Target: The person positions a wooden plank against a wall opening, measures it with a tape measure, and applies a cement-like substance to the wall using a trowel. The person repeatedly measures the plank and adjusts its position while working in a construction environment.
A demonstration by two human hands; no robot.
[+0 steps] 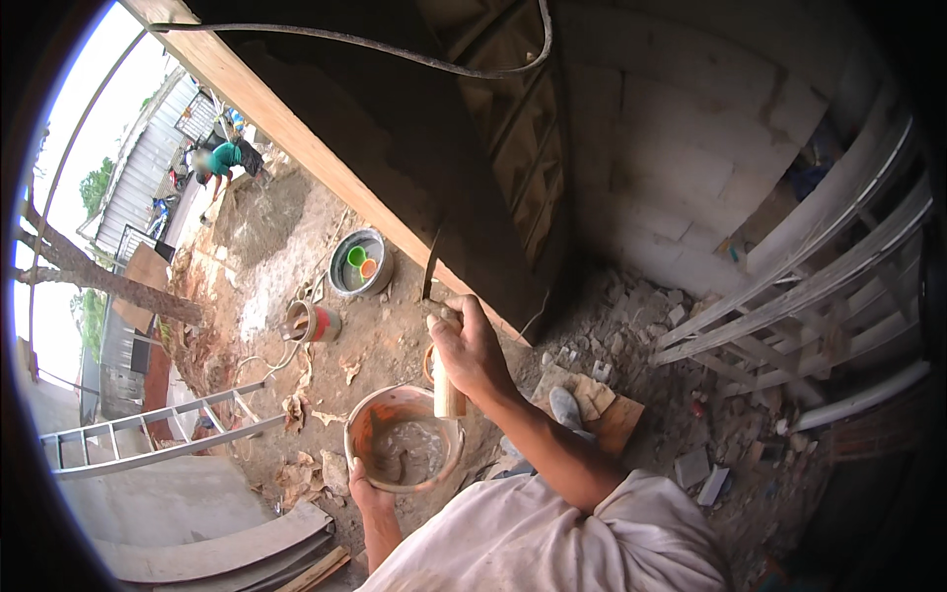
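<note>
My right hand (466, 347) is closed around a trowel, whose pale wooden handle (449, 397) points down and whose thin dark blade (431, 264) rises edge-on. The blade overlaps a long wooden board (326, 178) along the edge of a dark, wet-looking wall (395, 128); whether they touch I cannot tell. Lower down, my left hand (372, 492) grips the rim of a round bucket (356, 434), tilted so that its inside shows. Grey wet mortar (409, 449) lies in it, with orange showing on the inner wall.
A dark tub (340, 281) with green and orange containers and a smaller bucket (326, 324) stand ahead. A ladder (158, 456) lies left, metal frames (789, 286) lean right, and rubble (631, 326) covers the ground. Another person (225, 158) bends near a sand pile (261, 217). A cable (375, 44) hangs overhead.
</note>
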